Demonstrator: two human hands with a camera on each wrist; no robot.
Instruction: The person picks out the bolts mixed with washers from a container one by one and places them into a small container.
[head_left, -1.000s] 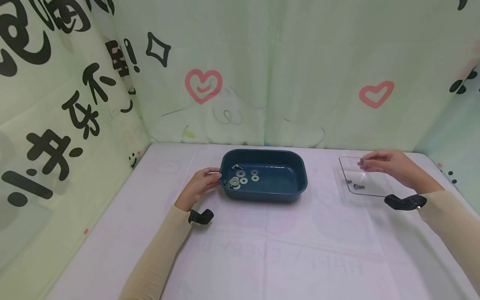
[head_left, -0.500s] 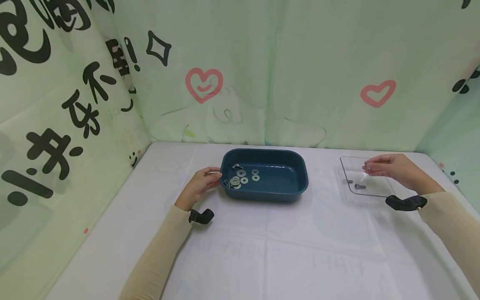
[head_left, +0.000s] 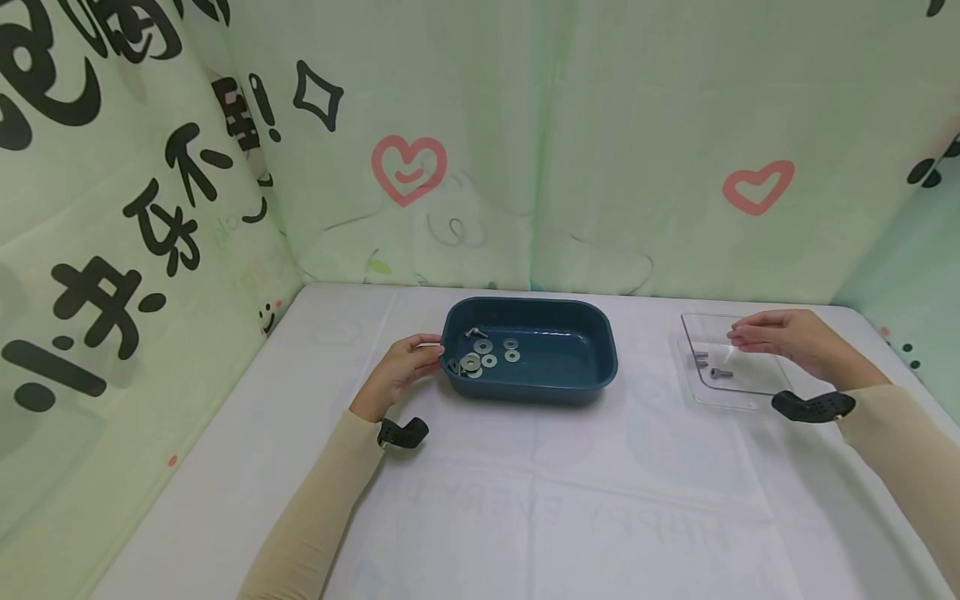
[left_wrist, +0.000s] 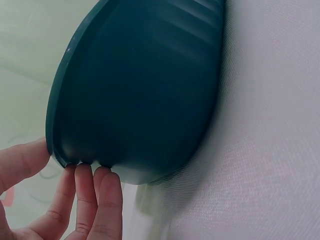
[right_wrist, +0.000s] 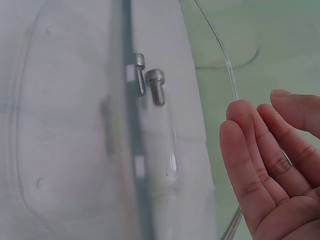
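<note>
My left hand (head_left: 400,372) holds the left end of a dark blue plastic bin (head_left: 570,390), thumb at the rim and fingertips against the outer wall in the left wrist view. In the bin's left part lie several flat washers (head_left: 483,347) and a silver bolt (head_left: 476,332). My right hand (head_left: 783,337) hovers over a clear plastic tray (head_left: 738,407). In the right wrist view its fingers lie together with the thumb apart, and nothing shows between them. Silver cylinder-headed bolts (right_wrist: 156,87) lie in the tray, near its left side.
A white cloth covers the table (head_left: 525,500). Pale green printed curtains (head_left: 630,125) stand behind it and along both sides. A stretch of cloth separates the bin from the clear tray. Each wrist wears a black strap (head_left: 812,407).
My right hand has let go of the small metal piece it pinched, and the bolts at the tray's left side now show more. The left hand and bin have stayed in place.
</note>
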